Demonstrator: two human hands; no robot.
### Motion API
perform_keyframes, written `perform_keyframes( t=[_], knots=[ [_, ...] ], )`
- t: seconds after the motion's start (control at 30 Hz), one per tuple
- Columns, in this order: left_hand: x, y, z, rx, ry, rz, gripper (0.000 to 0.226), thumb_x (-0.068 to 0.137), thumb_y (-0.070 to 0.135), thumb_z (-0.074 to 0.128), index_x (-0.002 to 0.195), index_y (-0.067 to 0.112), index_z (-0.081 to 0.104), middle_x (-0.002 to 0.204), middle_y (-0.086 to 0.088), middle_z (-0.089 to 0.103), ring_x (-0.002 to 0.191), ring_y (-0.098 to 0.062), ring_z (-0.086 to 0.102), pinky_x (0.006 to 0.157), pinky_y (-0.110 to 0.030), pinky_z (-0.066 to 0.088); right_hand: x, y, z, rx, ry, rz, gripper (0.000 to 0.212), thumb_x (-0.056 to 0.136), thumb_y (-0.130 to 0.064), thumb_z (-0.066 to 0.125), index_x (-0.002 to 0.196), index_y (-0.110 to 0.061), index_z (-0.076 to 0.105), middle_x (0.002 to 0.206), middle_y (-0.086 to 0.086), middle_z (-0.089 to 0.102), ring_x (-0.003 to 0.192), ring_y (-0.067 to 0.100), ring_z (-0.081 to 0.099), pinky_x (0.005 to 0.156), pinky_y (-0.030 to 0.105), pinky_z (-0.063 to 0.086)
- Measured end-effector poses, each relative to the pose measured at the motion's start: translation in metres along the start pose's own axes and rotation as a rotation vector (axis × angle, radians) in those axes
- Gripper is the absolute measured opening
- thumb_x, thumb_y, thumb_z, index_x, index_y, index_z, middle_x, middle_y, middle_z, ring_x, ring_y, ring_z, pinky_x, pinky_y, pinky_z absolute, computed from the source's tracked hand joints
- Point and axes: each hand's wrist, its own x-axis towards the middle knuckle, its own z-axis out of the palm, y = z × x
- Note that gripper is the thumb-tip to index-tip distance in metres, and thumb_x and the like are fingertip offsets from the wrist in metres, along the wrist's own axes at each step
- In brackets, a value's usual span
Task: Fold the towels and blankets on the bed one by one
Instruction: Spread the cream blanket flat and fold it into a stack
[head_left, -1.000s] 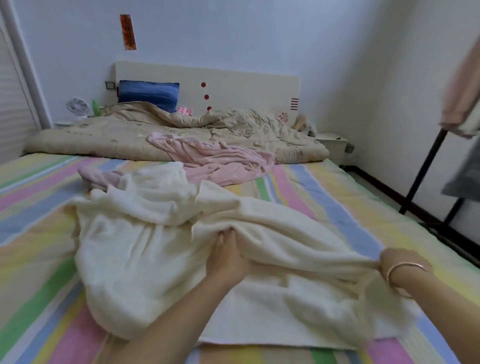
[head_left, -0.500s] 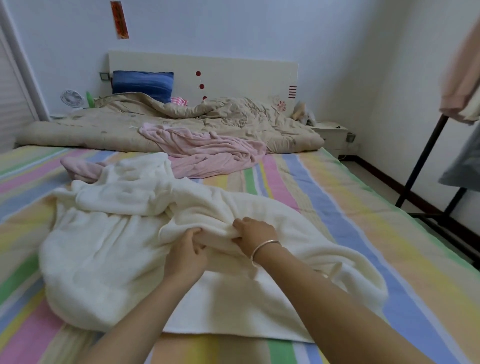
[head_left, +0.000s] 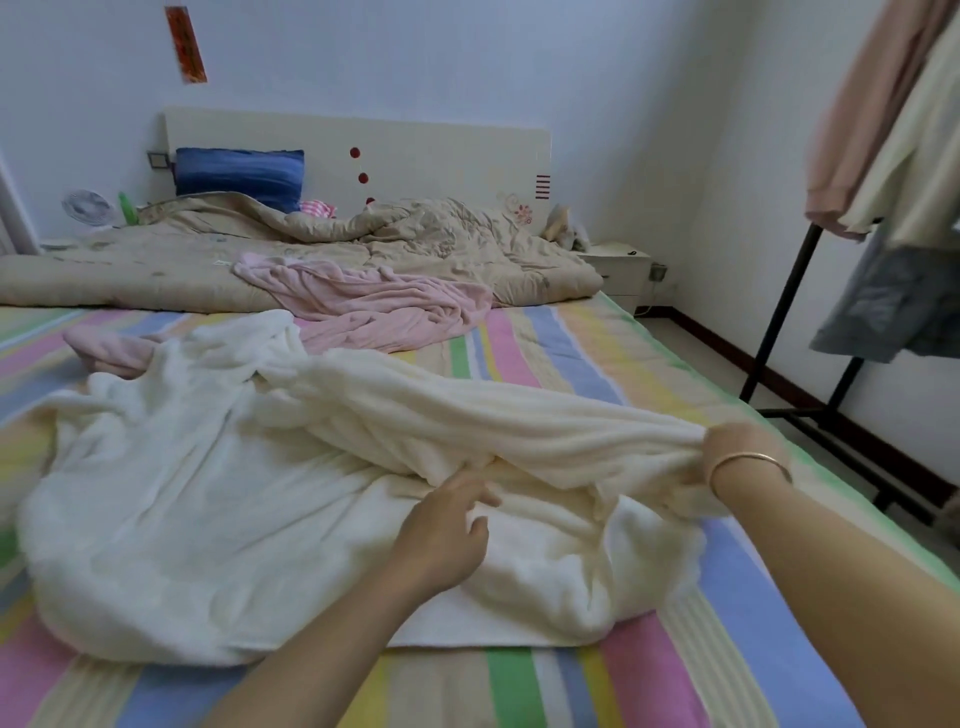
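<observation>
Currently, 0 items are folded. The cream blanket (head_left: 208, 493) lies crumpled across the near half of the striped bed sheet (head_left: 727, 623), with 1 edge drawn taut toward the bed's right side. The right hand (head_left: 727, 457) grips that bunched edge, its fingertips hidden in the cloth. The left hand (head_left: 447, 525) rests on a ridge at mid-cloth, fingers loosely curled; whether they pinch cannot be told. Remaining: this blanket, the pink blanket (head_left: 374, 301) beyond it, and the beige quilt (head_left: 363, 244) farther back. The cream blanket's corners are buried in folds.
</observation>
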Motion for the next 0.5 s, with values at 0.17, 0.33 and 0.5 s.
perform_keyframes(
  t=[0.17, 0.33, 0.5],
  knots=[
    [-0.002, -0.008, -0.006, 0.018, -0.016, -0.078, 0.023, 0.092, 0.024, 0.052, 0.109, 0.029, 0.066, 0.118, 0.008, 0.064, 0.104, -0.010, 0.060, 0.088, -0.027, 0.048, -0.034, 0.001, 0.027, 0.047, -0.156, 0.044, 0.034, 0.090, -0.019, 0.046, 0.121, -0.022, 0.060, 0.115, 0.000, 0.062, 0.102, 0.021, 0.060, 0.077, 0.033, 0.052],
    [-0.016, -0.003, -0.007, 0.057, -0.265, -0.057, 0.060, 0.072, 0.069, 0.065, 0.119, 0.033, 0.061, 0.123, 0.015, 0.059, 0.115, -0.008, 0.054, 0.099, -0.031, 0.044, -0.073, -0.039, 0.006, 0.250, 0.112, -0.231, 0.059, 0.092, -0.029, 0.046, 0.147, -0.023, 0.022, 0.144, 0.006, 0.034, 0.130, 0.028, 0.034, 0.095, 0.039, 0.039],
    [-0.028, -0.013, 0.002, 0.443, -0.428, 0.104, 0.089, 0.065, 0.074, 0.068, 0.140, 0.035, 0.041, 0.142, 0.011, 0.042, 0.128, -0.016, 0.040, 0.104, -0.033, 0.037, -0.086, -0.092, -0.009, 0.439, 0.146, -0.490, 0.041, 0.095, -0.034, 0.043, 0.135, -0.028, 0.048, 0.141, 0.001, 0.045, 0.131, 0.026, 0.036, 0.104, 0.037, 0.034]
  ],
)
